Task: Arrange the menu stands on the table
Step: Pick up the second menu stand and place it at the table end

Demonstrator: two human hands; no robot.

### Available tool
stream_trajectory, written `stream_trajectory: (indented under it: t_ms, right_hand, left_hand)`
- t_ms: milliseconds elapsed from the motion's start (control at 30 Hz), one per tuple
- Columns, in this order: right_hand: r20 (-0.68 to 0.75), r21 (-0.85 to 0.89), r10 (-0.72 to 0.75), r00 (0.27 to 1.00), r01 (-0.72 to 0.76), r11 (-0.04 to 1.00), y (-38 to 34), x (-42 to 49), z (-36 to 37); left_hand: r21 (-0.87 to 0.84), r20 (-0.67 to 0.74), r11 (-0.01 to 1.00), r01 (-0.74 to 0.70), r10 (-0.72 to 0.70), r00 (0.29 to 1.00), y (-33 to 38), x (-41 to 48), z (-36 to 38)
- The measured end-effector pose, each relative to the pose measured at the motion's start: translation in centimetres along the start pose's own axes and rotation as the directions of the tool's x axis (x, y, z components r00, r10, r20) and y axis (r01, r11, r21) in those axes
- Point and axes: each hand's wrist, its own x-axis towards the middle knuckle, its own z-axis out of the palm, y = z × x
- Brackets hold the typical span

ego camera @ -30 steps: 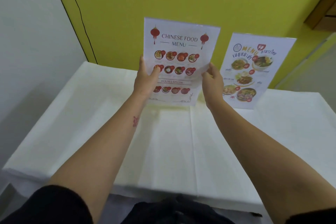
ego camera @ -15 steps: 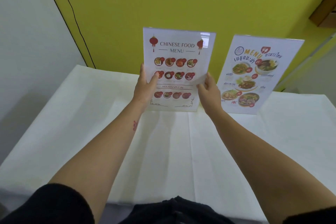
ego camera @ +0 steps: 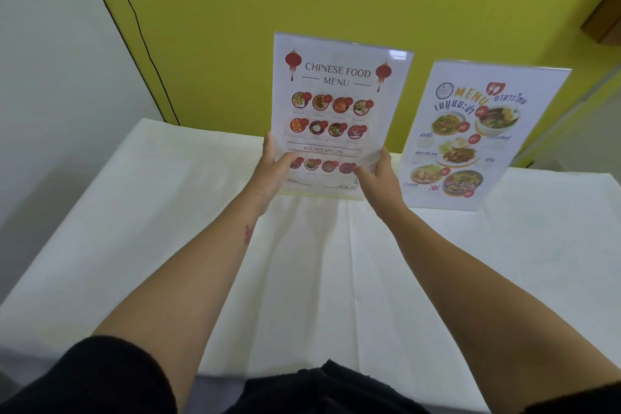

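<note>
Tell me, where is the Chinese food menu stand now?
In the head view, the Chinese food menu stand is at the table's far middle, held by the left hand and right hand, left of the Thai menu stand.

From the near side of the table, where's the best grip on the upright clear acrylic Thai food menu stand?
Grip the clear acrylic Thai food menu stand by its two lower side edges, one hand from each side. It's a tall thin upright sheet leaning slightly, so low edge grips likely steady it. The Chinese food menu stand leaves a gap beside it.
</note>
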Motion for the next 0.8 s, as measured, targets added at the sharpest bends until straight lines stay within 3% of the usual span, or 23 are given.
stream_trajectory:
  t_ms: [433,800]
  right_hand:
    - [0.081,-0.098,0.043,0.996,-0.035,0.995,0.8,-0.1,0.3]
    - [-0.001,-0.097,0.112,0.994,-0.112,0.989,0.5,-0.4,1.0]
  left_hand:
    - [0.096,0.039,0.989,0.109,-0.113,0.993,-1.6,0.5,-0.8]
    - [0.017,0.140,0.998,0.063,-0.065,0.988,-2.1,0.2,-2.4]
